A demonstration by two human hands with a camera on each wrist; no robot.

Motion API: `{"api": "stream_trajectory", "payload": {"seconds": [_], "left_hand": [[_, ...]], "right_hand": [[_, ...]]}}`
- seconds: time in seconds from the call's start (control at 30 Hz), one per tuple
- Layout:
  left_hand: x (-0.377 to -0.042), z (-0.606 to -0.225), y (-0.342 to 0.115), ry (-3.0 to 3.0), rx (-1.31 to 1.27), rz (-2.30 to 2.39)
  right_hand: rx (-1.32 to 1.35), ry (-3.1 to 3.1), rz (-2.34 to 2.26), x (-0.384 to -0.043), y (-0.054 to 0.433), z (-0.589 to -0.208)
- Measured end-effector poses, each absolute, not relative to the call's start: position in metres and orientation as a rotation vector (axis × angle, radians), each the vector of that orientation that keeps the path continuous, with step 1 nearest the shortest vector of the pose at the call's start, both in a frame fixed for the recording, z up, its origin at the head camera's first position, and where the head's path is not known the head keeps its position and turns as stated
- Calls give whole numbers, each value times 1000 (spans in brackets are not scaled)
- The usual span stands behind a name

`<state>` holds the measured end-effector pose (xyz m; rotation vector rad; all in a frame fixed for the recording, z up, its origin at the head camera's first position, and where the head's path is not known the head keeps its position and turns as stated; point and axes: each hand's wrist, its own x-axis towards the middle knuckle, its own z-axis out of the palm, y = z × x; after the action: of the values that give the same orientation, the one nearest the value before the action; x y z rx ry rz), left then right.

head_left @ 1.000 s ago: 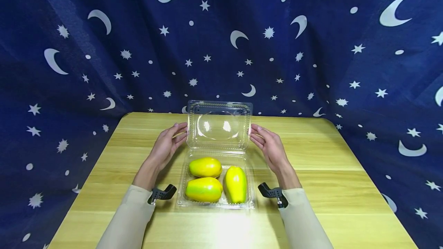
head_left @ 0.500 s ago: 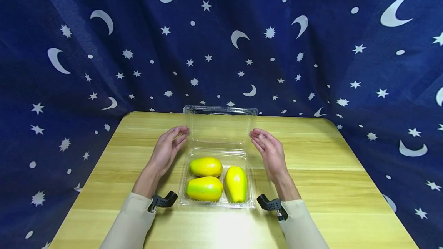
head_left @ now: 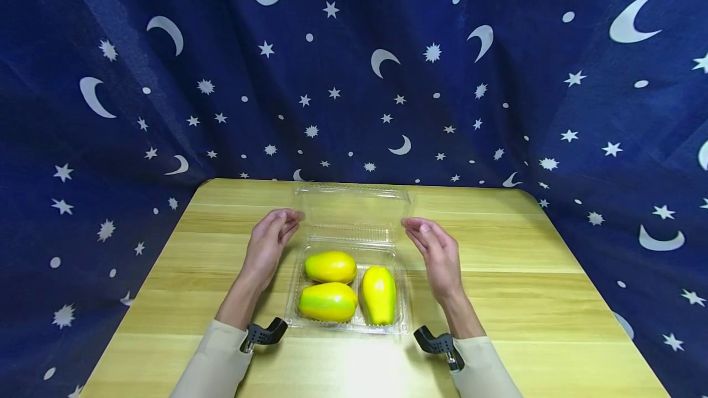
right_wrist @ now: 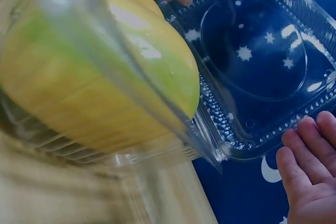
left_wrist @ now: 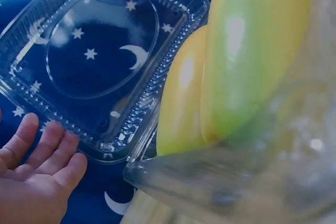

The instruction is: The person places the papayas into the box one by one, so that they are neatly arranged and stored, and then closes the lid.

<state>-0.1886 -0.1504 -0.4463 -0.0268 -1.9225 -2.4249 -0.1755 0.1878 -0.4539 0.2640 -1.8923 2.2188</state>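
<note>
A clear plastic clamshell box has its base [head_left: 345,328] flat on the table and its lid [head_left: 354,209] raised at the far side. In the base lie three yellow-green papayas: one at the back left [head_left: 330,267], one at the front left [head_left: 329,301] and one upright along the right [head_left: 378,295]. My left hand [head_left: 265,250] is at the lid's left edge, its fingers extended; in the left wrist view its fingertips [left_wrist: 67,142] meet the rim. Opposite, my right hand [head_left: 442,257] has extended fingers at the right edge. Whether they press the lid is unclear.
A light wooden table [head_left: 514,300] carries the box. Behind it hangs a dark blue curtain [head_left: 354,66] with moons and stars. Black wrist mounts sit at the left cuff [head_left: 267,331] and the right cuff [head_left: 434,341], beside the box's front corners.
The lid's top edge has come down in the head view and looks wider, as the lid tilts toward the papayas. Both hands have moved slightly down with it. The papayas stay put.
</note>
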Motion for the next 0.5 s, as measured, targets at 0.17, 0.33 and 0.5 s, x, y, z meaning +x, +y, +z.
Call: {"api": "stream_trajectory", "payload": {"seconds": [0.17, 0.33, 0.5], "left_hand": [[-183, -449, -150, -1938, -19, -2371], [-175, -450, -148, -1989, 48, -2284], [-164, -452, -149, -2081, 107, -2190]], "right_hand": [[282, -1892, 2166, -166, 191, -456], [305, -1910, 2124, -154, 194, -458], [344, -1955, 2093, -143, 197, -460]]}}
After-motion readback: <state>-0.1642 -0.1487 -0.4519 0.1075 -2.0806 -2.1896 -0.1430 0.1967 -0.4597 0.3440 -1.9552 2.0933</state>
